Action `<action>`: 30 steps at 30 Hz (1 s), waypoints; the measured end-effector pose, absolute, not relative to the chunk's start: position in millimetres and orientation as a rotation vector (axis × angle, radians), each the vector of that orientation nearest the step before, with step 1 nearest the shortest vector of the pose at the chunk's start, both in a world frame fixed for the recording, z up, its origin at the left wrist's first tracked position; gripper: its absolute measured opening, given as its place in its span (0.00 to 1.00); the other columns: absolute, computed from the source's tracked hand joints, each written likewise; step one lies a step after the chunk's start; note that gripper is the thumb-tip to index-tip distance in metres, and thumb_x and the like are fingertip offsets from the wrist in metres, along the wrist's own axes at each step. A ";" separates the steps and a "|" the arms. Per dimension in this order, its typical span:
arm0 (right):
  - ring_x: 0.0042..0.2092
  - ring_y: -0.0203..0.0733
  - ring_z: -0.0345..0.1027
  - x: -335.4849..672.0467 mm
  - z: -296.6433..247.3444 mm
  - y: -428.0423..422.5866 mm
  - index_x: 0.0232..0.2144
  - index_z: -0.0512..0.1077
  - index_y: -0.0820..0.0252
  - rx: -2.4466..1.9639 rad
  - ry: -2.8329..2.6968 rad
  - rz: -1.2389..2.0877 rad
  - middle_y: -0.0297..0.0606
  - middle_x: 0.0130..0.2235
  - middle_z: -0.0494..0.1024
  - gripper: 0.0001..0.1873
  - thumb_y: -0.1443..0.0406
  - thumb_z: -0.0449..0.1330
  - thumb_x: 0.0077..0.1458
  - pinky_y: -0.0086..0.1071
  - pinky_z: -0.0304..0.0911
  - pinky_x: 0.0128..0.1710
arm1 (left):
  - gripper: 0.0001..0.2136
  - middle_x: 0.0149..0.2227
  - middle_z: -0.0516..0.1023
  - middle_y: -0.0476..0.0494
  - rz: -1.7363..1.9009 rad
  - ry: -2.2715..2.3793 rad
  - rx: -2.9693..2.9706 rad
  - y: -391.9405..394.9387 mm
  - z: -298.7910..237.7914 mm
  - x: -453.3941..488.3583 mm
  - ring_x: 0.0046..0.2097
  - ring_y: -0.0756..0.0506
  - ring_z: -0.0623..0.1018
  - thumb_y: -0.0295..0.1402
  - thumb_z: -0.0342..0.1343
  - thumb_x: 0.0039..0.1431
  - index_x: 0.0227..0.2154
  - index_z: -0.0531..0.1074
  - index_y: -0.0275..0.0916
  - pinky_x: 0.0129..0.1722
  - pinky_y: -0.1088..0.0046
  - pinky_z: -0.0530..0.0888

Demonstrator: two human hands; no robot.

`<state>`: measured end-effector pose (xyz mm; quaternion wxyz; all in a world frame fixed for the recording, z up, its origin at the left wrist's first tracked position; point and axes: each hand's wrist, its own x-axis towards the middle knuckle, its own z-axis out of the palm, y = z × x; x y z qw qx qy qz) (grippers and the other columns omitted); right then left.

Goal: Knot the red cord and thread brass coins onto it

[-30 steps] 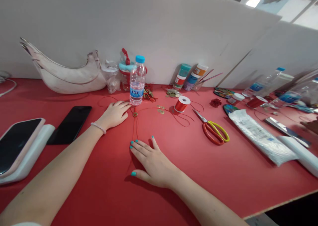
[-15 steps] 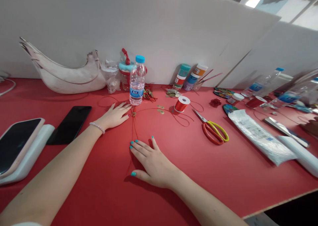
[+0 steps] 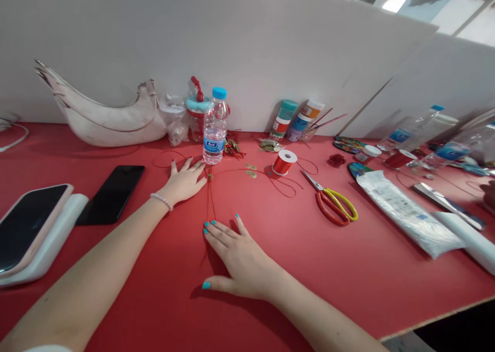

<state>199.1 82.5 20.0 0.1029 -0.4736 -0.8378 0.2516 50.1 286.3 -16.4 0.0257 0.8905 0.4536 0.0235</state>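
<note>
My left hand (image 3: 184, 182) lies flat with fingers spread, just left of a small brass-coloured coin (image 3: 210, 176) threaded on thin red cord. Two red strands (image 3: 211, 202) run from that coin toward me, and the fingertips of my right hand (image 3: 235, 251) rest over their lower part. My right hand is flat, palm down, thumb held apart. Behind the coin stands a water bottle (image 3: 215, 130) with a blue cap. A spool of red cord (image 3: 284, 162) sits to the right, and several loose coins (image 3: 251, 171) lie between it and the bottle.
Red-and-yellow-handled scissors (image 3: 334, 206) lie right of my hands. At left are a black phone (image 3: 112, 194), a device in a pink case (image 3: 33, 225) and a white bag (image 3: 112, 122). Paint jars (image 3: 284, 120) lean by the wall; a plastic packet (image 3: 406, 212) lies further right.
My left hand has shifted slightly, its fingers spread a little wider. My right thumb has moved slightly farther from the fingers. The view has shifted a little; the objects stay put.
</note>
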 end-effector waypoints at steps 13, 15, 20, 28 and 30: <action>0.65 0.45 0.36 199.5 15.0 77.5 0.62 0.48 0.66 -1.354 -2.467 0.792 0.46 0.64 0.47 0.44 0.42 0.44 0.54 0.45 0.20 0.63 | 0.30 0.65 0.48 0.43 0.115 1.457 2.679 285.1 -20.4 52.7 0.65 0.32 0.45 0.49 0.36 0.60 0.63 0.46 0.41 0.54 0.32 0.39; 0.66 0.45 0.34 198.6 14.3 75.5 0.63 0.46 0.67 -1.369 -2.460 0.806 0.46 0.65 0.45 0.46 0.41 0.44 0.53 0.43 0.23 0.64 | 0.30 0.65 0.48 0.42 0.115 1.452 2.679 284.4 -19.7 52.6 0.65 0.32 0.45 0.50 0.35 0.60 0.63 0.46 0.41 0.54 0.32 0.39; 0.66 0.45 0.30 195.2 14.5 71.3 0.63 0.44 0.69 -1.394 -2.455 0.842 0.47 0.65 0.43 0.48 0.40 0.44 0.53 0.41 0.24 0.64 | 0.32 0.65 0.48 0.41 0.081 1.470 2.680 282.6 -17.5 54.0 0.65 0.32 0.45 0.51 0.35 0.60 0.63 0.45 0.41 0.54 0.33 0.40; 0.66 0.46 0.28 194.7 20.6 70.5 0.63 0.43 0.68 -1.402 -2.449 0.929 0.47 0.65 0.40 0.49 0.39 0.44 0.51 0.42 0.23 0.64 | 0.33 0.65 0.47 0.43 0.082 1.524 2.646 283.6 -20.4 56.5 0.64 0.31 0.44 0.53 0.37 0.58 0.63 0.44 0.43 0.54 0.33 0.41; 0.66 0.46 0.27 194.0 23.2 69.2 0.63 0.43 0.68 -1.407 -2.450 0.961 0.47 0.65 0.39 0.50 0.39 0.44 0.51 0.42 0.23 0.64 | 0.33 0.65 0.47 0.43 0.081 1.524 2.643 283.3 -20.0 56.7 0.65 0.31 0.45 0.53 0.37 0.58 0.63 0.44 0.43 0.54 0.33 0.41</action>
